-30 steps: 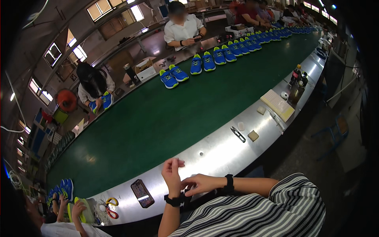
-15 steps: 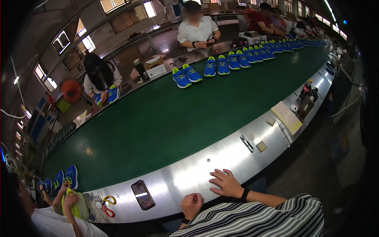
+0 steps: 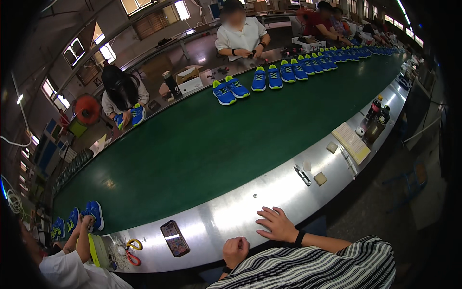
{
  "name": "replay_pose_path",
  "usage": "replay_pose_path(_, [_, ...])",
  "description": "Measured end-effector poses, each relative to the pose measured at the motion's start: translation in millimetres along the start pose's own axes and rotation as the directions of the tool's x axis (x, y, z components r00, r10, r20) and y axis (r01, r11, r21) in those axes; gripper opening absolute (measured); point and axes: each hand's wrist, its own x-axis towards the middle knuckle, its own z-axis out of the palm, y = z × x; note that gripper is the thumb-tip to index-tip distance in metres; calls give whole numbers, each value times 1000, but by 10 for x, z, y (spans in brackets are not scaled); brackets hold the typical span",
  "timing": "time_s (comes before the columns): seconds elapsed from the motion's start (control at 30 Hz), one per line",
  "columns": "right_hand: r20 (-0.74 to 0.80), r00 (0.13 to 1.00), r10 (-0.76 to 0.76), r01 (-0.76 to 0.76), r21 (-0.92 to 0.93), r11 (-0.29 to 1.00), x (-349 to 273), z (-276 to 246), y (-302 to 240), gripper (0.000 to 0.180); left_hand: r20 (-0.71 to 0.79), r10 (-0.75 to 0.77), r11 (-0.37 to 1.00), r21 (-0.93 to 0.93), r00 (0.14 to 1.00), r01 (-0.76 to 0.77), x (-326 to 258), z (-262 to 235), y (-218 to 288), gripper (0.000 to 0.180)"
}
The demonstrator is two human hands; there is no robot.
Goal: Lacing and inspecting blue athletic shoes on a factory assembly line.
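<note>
My left hand rests at the near edge of the metal ledge, its fingers curled into a loose fist with nothing visible in it. Flat on the same ledge lies my right hand, fingers spread and holding nothing. A small round metal piece is beyond the right hand. Left of my hands is a smartphone with its screen lit. Thread snips lie farther right, beside a pale disc and a small beige block.
Beyond the ledge runs a green conveyor belt with a row of blue sneakers along its far side. At left, a co-worker's hands touch sneakers, near scissors and tangled white cord. A notebook and bottles stand right.
The sneakers on the belt have shifted slightly right. The left co-worker's hands have moved from the yellow-green item to the sneakers. My hands have stayed in about the same place.
</note>
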Motion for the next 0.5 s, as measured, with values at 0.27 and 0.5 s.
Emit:
replay_pose_path(0.27, [-6,1000,6,-6,13,1000,-1,1,-4,36,8,17,1000,17,1000,-18,4,-5,-6,10])
replay_pose_path(0.5, [-19,1000,-2,3,15,1000,-20,31,15,36,15,22,999,35,1000,-22,-3,-6,1,10])
